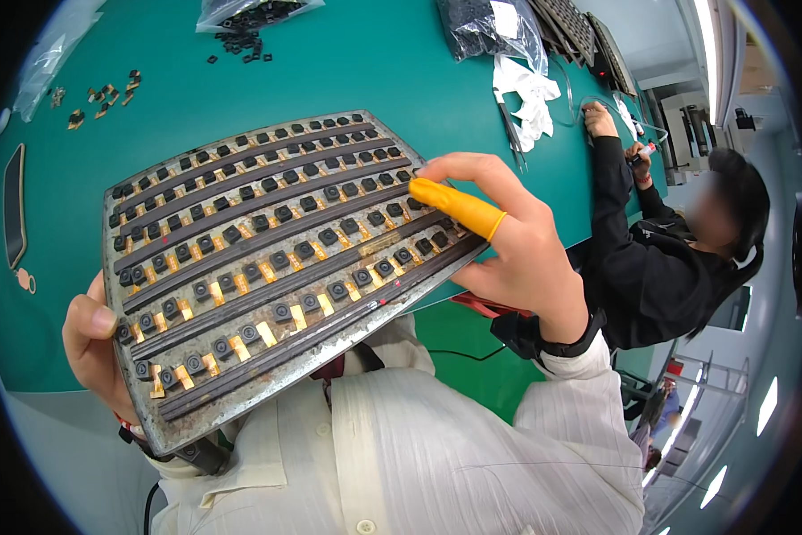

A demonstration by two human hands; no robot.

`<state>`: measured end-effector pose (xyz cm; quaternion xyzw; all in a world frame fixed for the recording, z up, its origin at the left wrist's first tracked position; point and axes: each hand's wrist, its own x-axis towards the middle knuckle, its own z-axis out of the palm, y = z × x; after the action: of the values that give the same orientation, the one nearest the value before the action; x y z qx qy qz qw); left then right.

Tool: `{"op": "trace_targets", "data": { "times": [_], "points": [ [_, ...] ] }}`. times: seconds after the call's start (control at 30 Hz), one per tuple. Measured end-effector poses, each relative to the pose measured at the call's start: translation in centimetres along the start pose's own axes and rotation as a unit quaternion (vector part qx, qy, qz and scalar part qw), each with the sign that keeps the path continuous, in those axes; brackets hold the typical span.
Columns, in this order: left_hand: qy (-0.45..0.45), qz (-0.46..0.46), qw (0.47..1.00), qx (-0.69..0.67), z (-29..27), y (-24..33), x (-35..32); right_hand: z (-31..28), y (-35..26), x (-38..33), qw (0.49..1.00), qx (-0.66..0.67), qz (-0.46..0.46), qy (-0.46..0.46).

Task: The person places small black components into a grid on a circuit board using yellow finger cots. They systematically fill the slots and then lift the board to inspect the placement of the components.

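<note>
A flat grey metal tray [240, 385] is tilted up above the table in front of me. Dark strips run across it, and between them sit rows of small black camera modules [282, 312] with gold flex tails. My left hand [98, 343] is closed on the tray's left edge, thumb on top, the other fingers mostly hidden underneath. At the right edge, my right hand [517, 236] has its thumb below the tray and its fingers over the end modules. A yellow finger cot [459, 207] covers one of those fingers.
Loose modules [106, 96] and a phone-shaped dark object [15, 205] lie on the green table [347, 67] at left. Bags of black parts [494, 27] stand at the far side, near tweezers [510, 125] and white tissue [533, 98]. A co-worker [650, 259] sits at right.
</note>
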<state>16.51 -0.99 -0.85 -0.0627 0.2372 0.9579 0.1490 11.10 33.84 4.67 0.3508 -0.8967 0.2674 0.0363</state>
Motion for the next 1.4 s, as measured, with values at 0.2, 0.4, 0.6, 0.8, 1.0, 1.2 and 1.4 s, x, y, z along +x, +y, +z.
{"op": "trace_targets", "data": {
  "times": [0.2,0.4,0.6,0.8,1.0,1.2,1.4],
  "points": [
    [-0.032,-0.033,0.999,-0.010,-0.3,0.4,0.1,0.3,-0.6,1.3,0.998,-0.006,-0.056,-0.030],
    [-0.026,-0.050,0.998,-0.034,-0.2,0.5,0.1,0.4,-0.9,1.6,0.996,0.006,-0.045,-0.073],
    [-0.029,-0.046,0.998,-0.032,-1.0,0.8,0.3,0.1,-1.0,2.2,0.996,0.013,-0.022,-0.088],
    [0.005,-0.028,1.000,-0.012,-0.8,0.8,0.3,-0.5,-0.4,2.4,0.996,0.021,-0.020,-0.082],
    [0.016,-0.026,0.999,-0.012,-0.6,1.0,0.5,-0.5,-0.5,1.9,0.998,-0.036,0.012,-0.049],
    [0.032,-0.003,0.999,0.016,0.4,0.8,0.4,-0.4,-0.7,1.8,0.999,-0.046,0.013,-0.023],
    [0.023,-0.020,1.000,-0.005,0.9,0.5,0.4,-0.5,-1.1,2.1,0.999,-0.035,-0.005,-0.031]
  ]
}}
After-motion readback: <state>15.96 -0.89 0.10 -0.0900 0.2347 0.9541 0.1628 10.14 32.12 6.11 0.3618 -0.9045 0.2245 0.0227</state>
